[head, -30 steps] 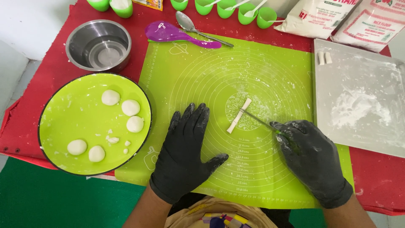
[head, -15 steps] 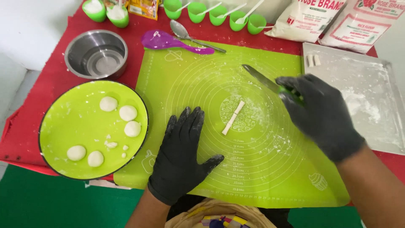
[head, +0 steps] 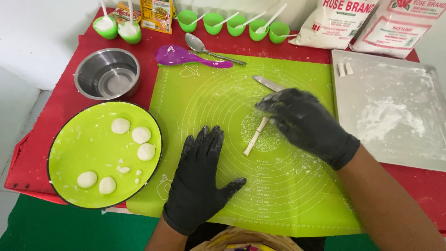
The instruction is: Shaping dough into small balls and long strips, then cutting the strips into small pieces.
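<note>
- A steel bowl (head: pixel 108 74) sits at the far left on the red tabletop (head: pixel 60 116), with two small green cups (head: pixel 117 29) of white stuff behind it.
- Below the bowl lies a round green plate (head: pixel 69 158) carrying five white dough balls (head: pixel 141 135) and a few crumbs (three balls to the right, two near the front).
- The plate's right edge overlaps the green mat (head: pixel 213 93), which fills the middle of the tabletop.
- At the mat's far edge lie a purple paddle (head: pixel 179 56) and a metal spoon (head: pixel 204 48), side by side; behind them stands a row of five green cups (head: pixel 232 23) with white spoons in them.
- The left hand (head: pixel 200 181), in a black glove, is spread flat, palm down, on the mat, fingers apart, holding nothing.
- Just right of its fingertips lies a thin dough strip (head: pixel 255 136), slanted on the mat's printed centre; its upper end is hidden by the right hand.
- The right hand (head: pixel 304 125), gloved and dusted with flour, hovers over the strip's upper end, fingers curled; whether it pinches anything I cannot tell.
- A knife (head: pixel 267 83) shows beyond its fingertips, the rest covered by the glove.
- On the right sits a floured metal tray (head: pixel 418 148) with two small dough pieces (head: pixel 344 69) in its far corner, and two flour bags (head: pixel 367 23) behind.
</note>
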